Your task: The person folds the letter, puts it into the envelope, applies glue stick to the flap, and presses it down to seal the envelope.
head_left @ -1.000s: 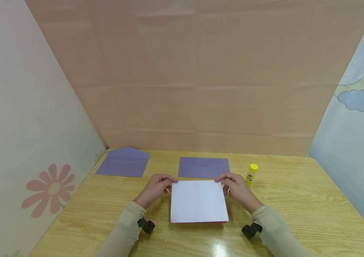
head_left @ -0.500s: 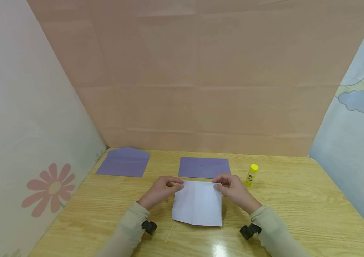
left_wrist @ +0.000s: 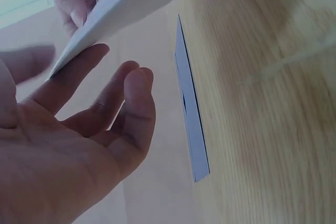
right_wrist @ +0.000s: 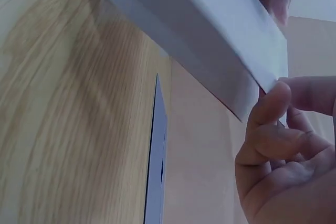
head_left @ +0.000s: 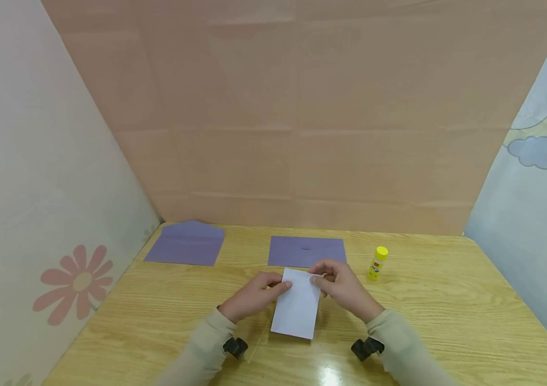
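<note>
The only print I can spot is on the small yellow cylindrical plastic glue stick (head_left: 380,253), upright near the far edge of the light wood-grain table (head_left: 447,300), right of its middle. Its label (head_left: 376,266) is too small to read.

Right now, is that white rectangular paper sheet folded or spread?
The white paper sheet is folded, loosely: the right wrist view shows two panels not pressed flat together.
</note>
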`<state>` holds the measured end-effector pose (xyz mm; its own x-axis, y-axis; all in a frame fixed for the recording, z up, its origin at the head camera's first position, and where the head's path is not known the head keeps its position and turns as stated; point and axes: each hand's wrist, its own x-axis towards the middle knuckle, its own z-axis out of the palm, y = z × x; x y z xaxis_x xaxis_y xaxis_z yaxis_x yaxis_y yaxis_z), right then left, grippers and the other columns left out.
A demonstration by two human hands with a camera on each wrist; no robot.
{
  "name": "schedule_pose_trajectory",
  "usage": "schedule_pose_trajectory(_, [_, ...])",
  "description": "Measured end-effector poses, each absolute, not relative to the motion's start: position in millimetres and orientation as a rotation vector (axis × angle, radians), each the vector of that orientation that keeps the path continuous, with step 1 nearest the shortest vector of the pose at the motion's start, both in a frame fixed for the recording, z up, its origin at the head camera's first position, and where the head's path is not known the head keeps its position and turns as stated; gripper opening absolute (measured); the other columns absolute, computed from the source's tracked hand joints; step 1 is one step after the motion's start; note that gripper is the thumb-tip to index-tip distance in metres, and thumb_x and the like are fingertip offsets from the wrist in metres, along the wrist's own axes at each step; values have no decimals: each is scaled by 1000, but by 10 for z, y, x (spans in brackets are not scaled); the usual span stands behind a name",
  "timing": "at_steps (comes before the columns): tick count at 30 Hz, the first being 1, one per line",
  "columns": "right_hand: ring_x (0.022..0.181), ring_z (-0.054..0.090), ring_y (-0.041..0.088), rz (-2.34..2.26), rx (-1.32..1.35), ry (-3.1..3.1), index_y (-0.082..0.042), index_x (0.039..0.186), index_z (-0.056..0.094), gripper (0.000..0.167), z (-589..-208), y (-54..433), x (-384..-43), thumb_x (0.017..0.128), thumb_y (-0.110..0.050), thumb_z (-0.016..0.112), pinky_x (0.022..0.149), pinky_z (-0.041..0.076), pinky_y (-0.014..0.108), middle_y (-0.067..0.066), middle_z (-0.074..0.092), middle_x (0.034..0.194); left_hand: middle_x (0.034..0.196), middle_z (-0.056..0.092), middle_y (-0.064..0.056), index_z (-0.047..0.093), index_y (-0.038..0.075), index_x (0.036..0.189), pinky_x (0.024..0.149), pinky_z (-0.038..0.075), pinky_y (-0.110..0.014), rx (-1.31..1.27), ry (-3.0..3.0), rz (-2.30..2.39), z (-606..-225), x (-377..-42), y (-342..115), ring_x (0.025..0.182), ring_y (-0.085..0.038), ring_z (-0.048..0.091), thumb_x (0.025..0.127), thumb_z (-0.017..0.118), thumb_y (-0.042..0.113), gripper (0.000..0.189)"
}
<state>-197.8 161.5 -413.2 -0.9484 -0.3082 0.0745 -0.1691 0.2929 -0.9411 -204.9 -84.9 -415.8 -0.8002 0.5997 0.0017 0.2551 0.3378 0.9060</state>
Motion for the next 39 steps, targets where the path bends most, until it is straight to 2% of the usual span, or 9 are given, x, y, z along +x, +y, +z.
schedule_pose_trajectory(6, [65,53,16,-1559,-443,2679,-10,99,72,8,-4154,1574,-1988,92,-12,72,53,45,27,5,67,96,92,65,-6,71,4,100,73,50,-38,727,2248,1460,-4121,-2022,-814,79,-14,55,108,45,25,34])
schedule_pose_trajectory(10, [62,45,13,-1462,-458,2779,-19,98,75,9,-4129,1537,-1981,89,-16,76,50,38,25,0,65,92,78,58,-3,72,4,100,62,44,-30,739,2241,1437,-4106,-2007,-801,62,-12,45,108,45,25,34])
schedule_pose_trajectory(14, [67,41,15,-1428,-557,2813,-21,99,76,11,-4082,1469,-1976,88,-24,77,54,34,25,-3,65,95,65,42,0,71,3,96,53,33,-26,780,2236,1410,-4094,-1994,-755,50,-11,29,108,45,26,36])
schedule_pose_trajectory(18, [72,43,15,-1437,-676,2768,-22,96,77,9,-4063,1417,-1982,91,-29,75,58,35,26,-6,66,94,62,37,2,66,2,89,53,32,-24,816,2250,1365,-4100,-1985,-690,49,-9,28,108,44,30,40])
schedule_pose_trajectory(19, [72,44,15,-1442,-698,2750,-22,95,77,8,-4062,1410,-1983,92,-29,74,59,36,27,-6,66,93,61,37,2,65,2,88,54,33,-23,820,2258,1356,-4104,-1983,-676,49,-8,29,108,44,30,41])
schedule_pose_trajectory(22, [71,47,14,-1459,-735,2706,-23,91,75,6,-4064,1404,-1986,94,-25,71,61,40,27,-6,66,90,65,49,1,66,2,87,53,39,-23,801,2262,1360,-4123,-1974,-647,51,-8,43,108,44,29,40])
schedule_pose_trajectory(26, [72,51,16,-1497,-673,2692,-19,92,73,6,-4067,1436,-1997,95,-22,69,62,44,27,-4,65,85,78,65,-4,69,2,87,56,50,-26,745,2235,1397,-4137,-1959,-650,62,-12,62,108,45,27,40])
schedule_pose_trajectory(33, [70,54,20,-1627,-567,2632,-10,92,73,11,-4071,1524,-2041,95,-19,69,55,48,29,6,64,83,88,68,-6,72,2,96,62,55,-29,729,2185,1456,-4156,-1955,-690,71,-15,66,108,45,23,36])
schedule_pose_trajectory(39, [71,57,20,-1647,-542,2620,-10,93,74,12,-4084,1547,-2051,96,-20,68,57,52,32,6,66,85,91,68,-5,72,4,94,65,55,-28,749,2200,1429,-4172,-1970,-717,74,-13,66,108,46,24,36])
